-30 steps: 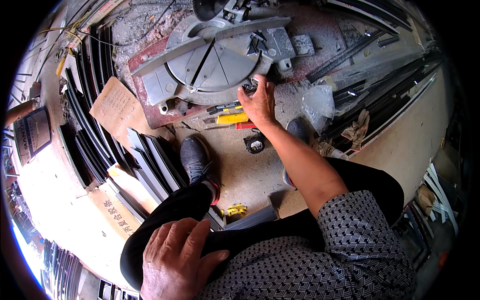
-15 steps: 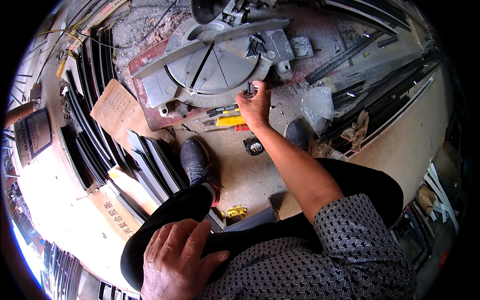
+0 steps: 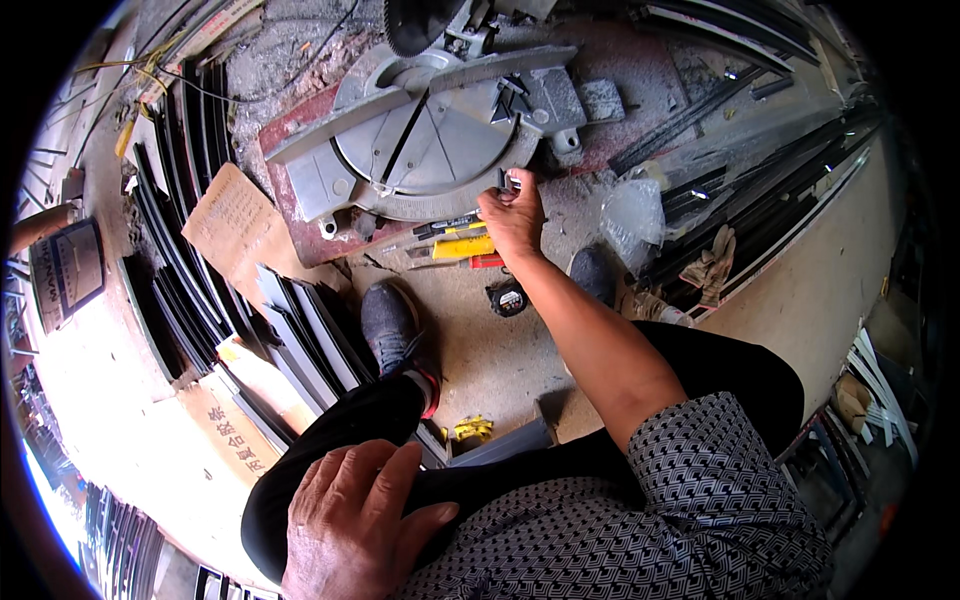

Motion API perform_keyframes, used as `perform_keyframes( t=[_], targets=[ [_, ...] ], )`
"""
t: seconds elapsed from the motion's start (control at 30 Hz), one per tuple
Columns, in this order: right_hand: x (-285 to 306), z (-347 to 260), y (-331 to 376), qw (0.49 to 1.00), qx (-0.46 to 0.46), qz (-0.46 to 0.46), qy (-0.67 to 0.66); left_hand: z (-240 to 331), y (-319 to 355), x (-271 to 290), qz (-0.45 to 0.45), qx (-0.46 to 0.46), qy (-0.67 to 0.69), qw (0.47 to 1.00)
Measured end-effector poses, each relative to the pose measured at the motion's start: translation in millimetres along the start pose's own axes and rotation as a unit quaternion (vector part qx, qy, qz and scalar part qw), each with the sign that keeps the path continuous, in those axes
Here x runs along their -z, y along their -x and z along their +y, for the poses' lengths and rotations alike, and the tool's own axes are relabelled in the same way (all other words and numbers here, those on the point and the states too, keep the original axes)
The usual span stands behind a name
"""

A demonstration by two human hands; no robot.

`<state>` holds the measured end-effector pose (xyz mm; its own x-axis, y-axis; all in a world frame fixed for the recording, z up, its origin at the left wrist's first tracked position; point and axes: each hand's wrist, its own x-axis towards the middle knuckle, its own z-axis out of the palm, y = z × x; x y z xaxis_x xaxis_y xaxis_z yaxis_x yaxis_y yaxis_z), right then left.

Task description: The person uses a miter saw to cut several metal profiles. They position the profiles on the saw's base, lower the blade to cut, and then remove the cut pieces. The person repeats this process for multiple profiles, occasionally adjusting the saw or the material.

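My left hand (image 3: 352, 520) rests on my left thigh, its fingers stretched out and holding nothing. My right hand (image 3: 514, 220) reaches forward to the front rim of a mitre saw's round metal table (image 3: 440, 145). Between its thumb and fingers sits a small dark profile piece (image 3: 503, 181), mostly hidden by the fingers. Several similar short cut pieces (image 3: 511, 98) lie on the saw base, to the right of the slot. Just left of my right wrist are a black marker-like tool (image 3: 446, 226), a yellow utility knife (image 3: 462, 247) and a red-handled screwdriver (image 3: 486, 262). A black tape measure (image 3: 507, 298) lies nearer me.
The toothed saw blade (image 3: 413, 25) shows at the top. Long dark profiles (image 3: 178, 220) lie at left beside a cardboard sheet (image 3: 235, 215). At right are plastic wrap (image 3: 632, 215), more profiles and a work glove (image 3: 711, 265). Someone else's arm (image 3: 40, 228) appears at far left.
My right hand has drawn back slightly toward me, still pinching the small piece. The view has shifted a little. My left hand stays on the thigh.
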<state>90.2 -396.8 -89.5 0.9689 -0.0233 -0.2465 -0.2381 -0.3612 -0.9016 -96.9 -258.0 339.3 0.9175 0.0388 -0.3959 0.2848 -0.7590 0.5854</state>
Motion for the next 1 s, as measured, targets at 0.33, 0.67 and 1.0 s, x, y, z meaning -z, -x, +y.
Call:
perform_keyframes(
  t=[0.33,0.67,1.0],
  targets=[
    [30,-20,-9,0.967,-0.105,-0.028,-0.232,0,-2,0,-0.012,0.002,-0.006,1.000],
    [107,-37,-82,0.949,-0.130,0.106,-0.266,-1,8,3,0.006,-0.023,-0.014,1.000],
    [192,-335,-278,0.965,0.171,-0.011,-0.197,0,13,3,0.029,-0.050,-0.019,0.998]
  ],
)
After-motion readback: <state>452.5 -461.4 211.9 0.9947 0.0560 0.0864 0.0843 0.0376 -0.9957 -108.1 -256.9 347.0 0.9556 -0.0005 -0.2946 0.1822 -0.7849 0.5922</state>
